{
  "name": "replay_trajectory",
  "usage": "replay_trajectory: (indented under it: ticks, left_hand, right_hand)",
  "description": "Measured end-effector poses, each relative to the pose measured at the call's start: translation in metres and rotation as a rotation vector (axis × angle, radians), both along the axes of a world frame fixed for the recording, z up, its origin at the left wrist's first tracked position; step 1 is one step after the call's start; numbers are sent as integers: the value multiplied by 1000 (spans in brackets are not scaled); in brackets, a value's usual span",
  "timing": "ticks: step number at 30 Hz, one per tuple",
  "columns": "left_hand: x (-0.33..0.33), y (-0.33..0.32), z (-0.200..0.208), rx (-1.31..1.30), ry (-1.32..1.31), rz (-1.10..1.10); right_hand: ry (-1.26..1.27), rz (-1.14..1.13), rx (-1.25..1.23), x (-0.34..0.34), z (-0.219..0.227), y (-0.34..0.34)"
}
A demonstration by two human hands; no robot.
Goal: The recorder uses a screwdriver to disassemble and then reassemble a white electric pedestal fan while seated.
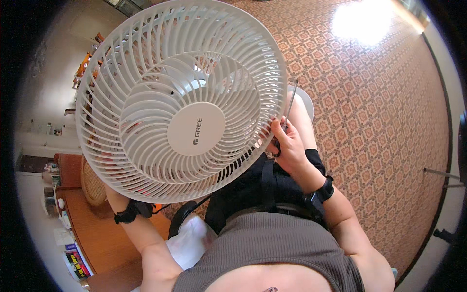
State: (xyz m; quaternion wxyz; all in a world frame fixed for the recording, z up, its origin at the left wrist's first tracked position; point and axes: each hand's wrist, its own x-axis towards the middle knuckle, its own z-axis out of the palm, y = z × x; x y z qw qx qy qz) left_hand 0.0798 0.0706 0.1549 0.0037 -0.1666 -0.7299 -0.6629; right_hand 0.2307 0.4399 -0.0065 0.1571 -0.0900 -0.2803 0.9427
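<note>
Head view: right grip point(290, 146) clamps screwdriver point(293, 100) at fan grille point(196, 129) edge; left grip hidden, state unclear.

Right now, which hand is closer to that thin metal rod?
Right. The right hand holds the thin metal rod beside the fan cover. The left forearm goes behind the fan cover's lower left, away from the rod; the left hand is hidden.

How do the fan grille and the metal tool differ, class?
The fan grille is broad and round; the metal tool is long and slim. The fan grille is white and slotted; the metal tool has a grey shaft. Both are at the right hand.
</note>
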Motion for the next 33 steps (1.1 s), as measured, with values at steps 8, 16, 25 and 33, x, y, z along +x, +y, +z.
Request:
replay_trajectory:
  ticks: [8, 16, 25, 33]
  left_hand:
    - [16, 0, -1, 43, -6, 116]
    - [17, -25, -11, -66, 64, 70]
    - [26, -29, -14, -82, 115, 111]
    - [28, -22, -7, -90, 189, 141]
  right_hand:
    - [-159, -82, -91, 10, -4, -13]
    - [-93, -39, -88, 10, -7, -15]
    - [-59, -74, -98, 16, -16, -19]
    - [-124, -32, -198, 14, -21, -24]
